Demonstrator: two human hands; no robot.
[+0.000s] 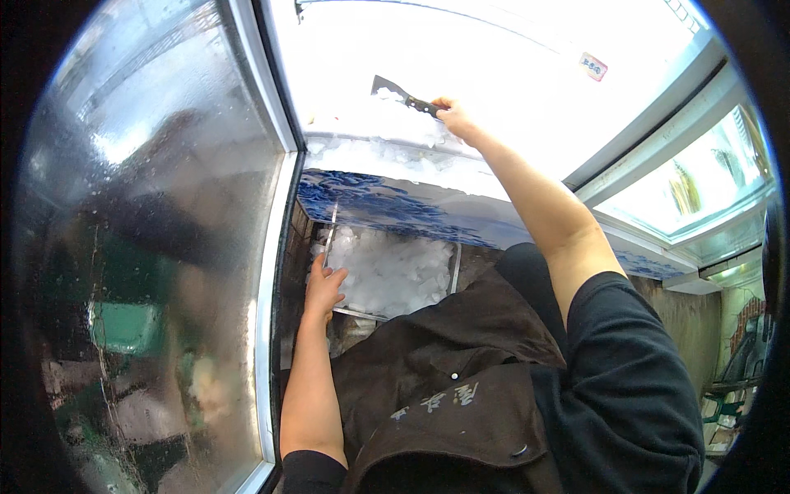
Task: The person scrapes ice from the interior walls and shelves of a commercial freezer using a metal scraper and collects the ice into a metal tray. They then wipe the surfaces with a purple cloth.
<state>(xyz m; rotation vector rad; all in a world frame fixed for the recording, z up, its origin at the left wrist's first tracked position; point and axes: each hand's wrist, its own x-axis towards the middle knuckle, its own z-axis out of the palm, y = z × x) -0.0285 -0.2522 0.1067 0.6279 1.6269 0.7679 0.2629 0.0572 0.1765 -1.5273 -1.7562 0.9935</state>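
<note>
My right hand [455, 119] grips the dark riveted handle of a scraper [423, 106] inside a brightly lit freezer cabinet [506, 37]. White frost lies on its wide flat blade. Below the blade, broken ice [395, 154] covers the cabinet's front ledge. Lower down, close to my body, is a metal-rimmed tray [456, 268] full of ice chunks [389, 265]. My left hand [324, 290] is at the tray's left rim, fingers spread over its edge; whether they grip the rim is unclear. My apron hides part of the tray's near side.
At left stands a fogged glass door [185, 247] with a metal frame [271, 309]. Another glass panel [685, 179] is at right. A blue-patterned panel [395, 207] runs below the ledge. A small sticker bearing writing [594, 66] is on the cabinet's inner wall.
</note>
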